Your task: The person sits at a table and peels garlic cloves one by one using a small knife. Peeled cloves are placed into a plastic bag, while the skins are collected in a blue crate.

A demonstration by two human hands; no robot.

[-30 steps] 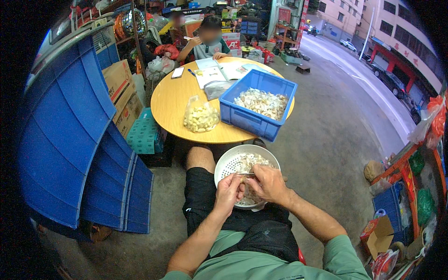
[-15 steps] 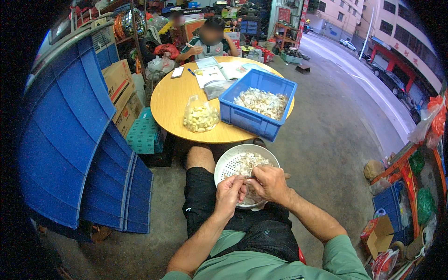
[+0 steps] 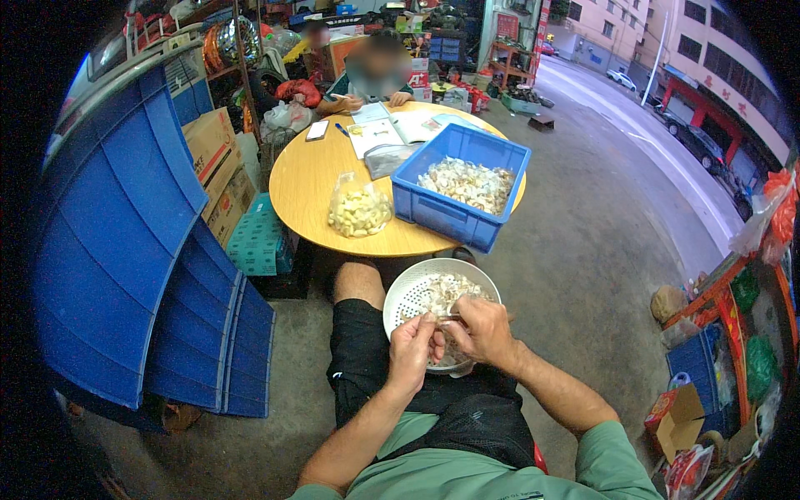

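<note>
A white perforated colander (image 3: 402, 293) rests on my lap, holding pale papery pieces (image 3: 450, 288) that look like garlic with its skins. Over it, my left hand (image 3: 408, 353) is closed in a pinch; whatever lies between its fingertips is too small to make out. Right beside it, my right hand (image 3: 486, 330) is wrapped round a slim tool that looks like a small knife, mostly hidden by the fingers. On the table beyond are a clear plastic bag (image 3: 360, 211) of peeled, pale yellow cloves and a blue plastic crate (image 3: 446, 212) filled with whitish, skin-covered pieces.
The round wooden table (image 3: 304, 187) also carries open books (image 3: 408, 127), a grey pouch (image 3: 388, 160) and a phone (image 3: 317, 130). Another person (image 3: 375, 79) sits at its far side. Blue panels (image 3: 117, 233) stand at left; an open carton (image 3: 677, 423) lies at right.
The person across the table has brought a raised hand down from the head onto the table and leans forward. My hands have shifted only slightly, still close together over the colander.
</note>
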